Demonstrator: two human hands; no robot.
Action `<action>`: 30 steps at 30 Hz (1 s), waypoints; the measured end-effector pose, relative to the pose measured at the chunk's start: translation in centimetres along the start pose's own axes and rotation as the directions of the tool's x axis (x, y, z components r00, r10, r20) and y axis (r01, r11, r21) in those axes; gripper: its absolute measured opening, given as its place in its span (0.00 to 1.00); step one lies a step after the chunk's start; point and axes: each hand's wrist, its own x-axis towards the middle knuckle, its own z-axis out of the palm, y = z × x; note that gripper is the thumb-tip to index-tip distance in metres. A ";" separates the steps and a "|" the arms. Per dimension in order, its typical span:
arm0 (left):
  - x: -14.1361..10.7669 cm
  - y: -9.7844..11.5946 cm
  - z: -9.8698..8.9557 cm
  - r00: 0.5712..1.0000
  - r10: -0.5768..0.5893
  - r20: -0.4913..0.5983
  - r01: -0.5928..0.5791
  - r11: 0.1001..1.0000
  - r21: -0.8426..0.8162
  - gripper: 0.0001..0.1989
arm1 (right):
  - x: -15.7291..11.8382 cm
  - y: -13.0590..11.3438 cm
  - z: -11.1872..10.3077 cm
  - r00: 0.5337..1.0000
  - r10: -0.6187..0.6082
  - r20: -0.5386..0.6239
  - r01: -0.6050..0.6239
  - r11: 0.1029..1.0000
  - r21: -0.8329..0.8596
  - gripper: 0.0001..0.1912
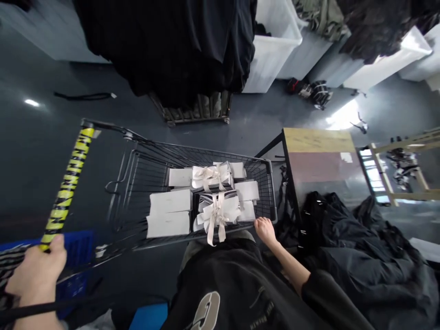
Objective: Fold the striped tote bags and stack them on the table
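The left hand (36, 270) clenches a yellow-and-black striped pole (67, 190) at left; the right hand (265, 230) grasps the near rim of a wire shopping cart (165, 147), which carries ribbon-tied gift boxes (216, 211) and white cartons

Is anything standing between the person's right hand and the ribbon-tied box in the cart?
Yes. The right hand is at the rim of the wire shopping cart, outside the ribbon-tied box. A flat white box lies inside the cart, between the hand and that box.
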 end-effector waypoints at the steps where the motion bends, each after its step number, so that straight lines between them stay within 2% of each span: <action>1: -0.1 0.6 0.0 0.997 -0.080 0.012 0.080 0.997 -0.003 0.28 | -0.7 0.4 0.0 1.000 0.005 -0.010 -0.005 1.000 0.005 0.17; 3: -0.2 1.8 0.2 0.987 -0.152 0.054 0.155 0.987 -0.040 0.29 | -1.9 1.1 -0.2 0.999 0.014 -0.043 -0.013 1.000 0.015 0.17; 5: -0.4 2.7 0.3 0.986 -0.132 0.107 0.144 0.983 -0.115 0.30 | -2.2 1.5 -1.1 0.995 0.019 -0.099 -0.018 1.000 0.019 0.16; 6: -0.8 3.0 0.2 0.989 -0.110 0.099 0.126 0.977 -0.173 0.31 | -2.1 1.3 -1.9 0.988 0.026 -0.153 -0.023 1.000 0.021 0.18; 8: -2.1 3.4 -0.8 0.996 0.014 0.091 0.017 0.944 -0.330 0.32 | -1.0 -0.6 -4.3 0.941 0.024 -0.338 -0.006 0.998 0.057 0.21; 9: -3.0 3.4 -1.7 0.994 0.081 0.077 -0.041 0.906 -0.421 0.31 | -0.3 -2.5 -5.7 0.891 0.011 -0.454 0.036 0.995 0.094 0.21; 10: -4.1 3.2 -2.6 0.993 0.113 0.036 -0.078 0.856 -0.511 0.29 | 0.5 -5.2 -7.1 0.823 -0.023 -0.567 0.120 0.984 0.134 0.20; 11: -5.3 2.7 -3.6 0.982 0.188 -0.035 -0.169 0.766 -0.620 0.26 | 1.1 -8.7 -8.4 0.763 -0.084 -0.641 0.235 0.960 0.154 0.19; 12: -6.5 1.9 -4.3 0.936 0.312 -0.162 -0.329 0.617 -0.715 0.23 | 1.5 -12.9 -9.5 0.712 -0.159 -0.684 0.352 0.924 0.152 0.18; 13: -7.6 0.8 -4.6 0.911 0.332 -0.245 -0.396 0.537 -0.745 0.21 | 1.5 -17.7 -10.1 0.657 -0.224 -0.720 0.453 0.881 0.139 0.17; 14: -8.6 -0.6 -4.3 0.902 0.308 -0.302 -0.423 0.495 -0.759 0.20 | 1.0 -22.8 -10.2 0.613 -0.274 -0.741 0.536 0.833 0.135 0.18; 15: -9.5 -2.3 -3.4 0.898 0.271 -0.346 -0.437 0.467 -0.769 0.18 | 0.1 -28.0 -9.8 0.580 -0.336 -0.742 0.617 0.776 0.131 0.18; 17: -11.2 -6.6 0.3 0.892 0.228 -0.390 -0.451 0.417 -0.789 0.16 | -3.0 -37.7 -7.2 0.540 -0.479 -0.692 0.758 0.635 0.151 0.18; 18: -12.2 -9.1 3.1 0.858 0.288 -0.424 -0.504 0.316 -0.804 0.15 | -4.9 -41.9 -5.3 0.521 -0.566 -0.638 0.811 0.561 0.166 0.19; 19: -13.3 -11.8 6.1 0.842 0.331 -0.425 -0.507 0.221 -0.833 0.14 | -6.9 -45.7 -3.0 0.495 -0.659 -0.566 0.856 0.484 0.184 0.19; 20: -14.6 -14.6 9.4 0.864 0.335 -0.376 -0.445 0.159 -0.881 0.13 | -8.9 -48.9 -0.5 0.455 -0.756 -0.471 0.890 0.409 0.203 0.19; 21: -16.2 -17.7 12.7 0.909 0.291 -0.299 -0.347 0.132 -0.928 0.13 | -10.7 -51.7 2.2 0.401 -0.842 -0.360 0.914 0.338 0.226 0.18; 23: -20.0 -24.1 18.9 0.985 0.132 -0.108 -0.119 0.080 -0.990 0.13 | -14.2 -56.7 7.6 0.252 -0.961 -0.117 0.939 0.213 0.271 0.17; 24: -22.2 -27.4 21.7 1.000 0.009 0.024 0.024 0.034 -0.999 0.13 | -15.8 -58.9 10.3 0.163 -0.987 -0.004 0.942 0.155 0.297 0.16; 25: -24.5 -30.7 24.3 0.974 -0.149 0.169 0.167 -0.027 -0.986 0.12 | -17.6 -60.9 12.8 0.074 -0.992 0.098 0.939 0.102 0.329 0.16; 26: -26.9 -33.6 26.6 0.894 -0.327 0.304 0.288 -0.100 -0.953 0.10 | -19.4 -62.9 15.3 -0.015 -0.984 0.179 0.927 0.054 0.371 0.15; 27: -29.2 -36.3 28.7 0.796 -0.465 0.388 0.356 -0.158 -0.921 0.10 | -21.4 -64.8 17.6 -0.102 -0.964 0.246 0.908 0.011 0.419 0.15; 29: -33.5 -40.4 32.2 0.593 -0.626 0.506 0.437 -0.278 -0.855 0.12 | -26.0 -68.4 22.1 -0.261 -0.893 0.366 0.854 -0.036 0.519 0.15; 30: -35.4 -41.8 33.5 0.512 -0.666 0.543 0.450 -0.330 -0.830 0.13 | -28.5 -70.0 24.4 -0.332 -0.846 0.417 0.824 -0.045 0.565 0.15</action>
